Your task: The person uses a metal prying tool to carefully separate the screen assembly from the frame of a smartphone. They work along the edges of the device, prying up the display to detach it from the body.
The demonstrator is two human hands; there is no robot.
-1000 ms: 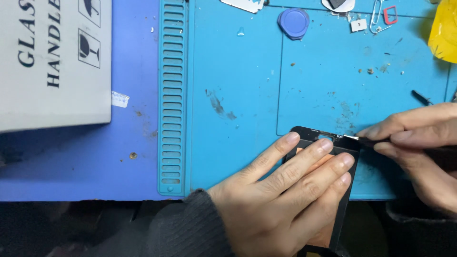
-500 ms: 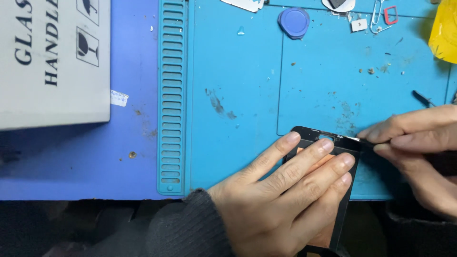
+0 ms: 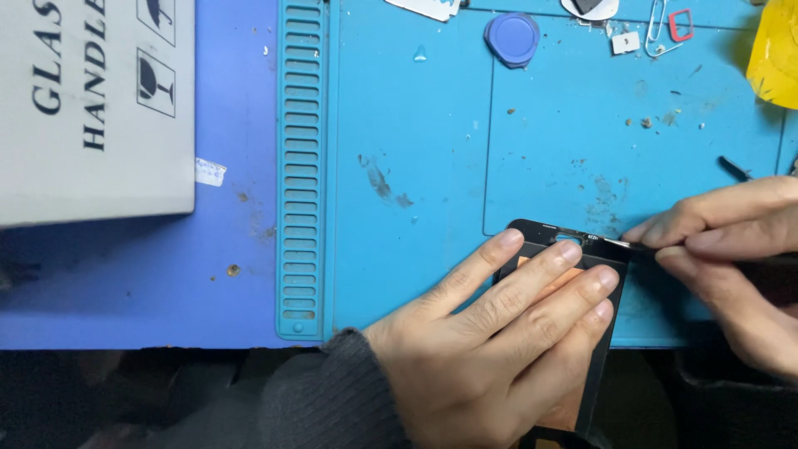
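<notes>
A black phone screen panel (image 3: 544,233) lies on the blue work mat (image 3: 416,166), its lower part reaching over the mat's near edge. My left hand (image 3: 490,349) lies flat on the panel with its fingers spread and presses it down. My right hand (image 3: 731,258) comes in from the right and pinches a thin dark metal tool (image 3: 632,245). The tool's tip touches the panel's top right corner. Most of the panel is hidden under my left hand.
A grey cardboard box (image 3: 91,108) stands at the top left on the darker blue table. The mat has a ribbed slot strip (image 3: 301,166) on its left side. At the far edge lie a round blue lid (image 3: 512,38), paper clips (image 3: 669,25) and a yellow object (image 3: 775,54).
</notes>
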